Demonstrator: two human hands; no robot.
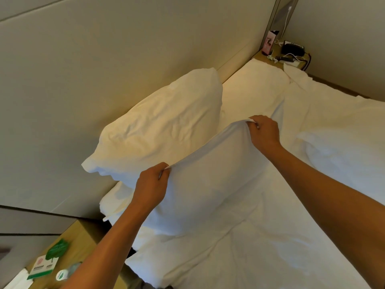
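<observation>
A white pillow in a pillowcase (208, 190) is raised above the bed, its top edge stretched taut. My left hand (152, 184) grips the near top corner of it. My right hand (263, 132) pinches the far top corner. Behind it, a second white pillow (164, 126) leans upright against the padded headboard (104, 69). The bed (260, 247) below is covered with rumpled white sheets.
A wooden nightstand (83, 238) at the lower left holds a green-and-white card (42, 266), a leaf-shaped tag and a bottle cap. A far nightstand (262, 55) at the upper right carries a pink card, a black device and cables. Another white pillow (343, 151) lies at the right.
</observation>
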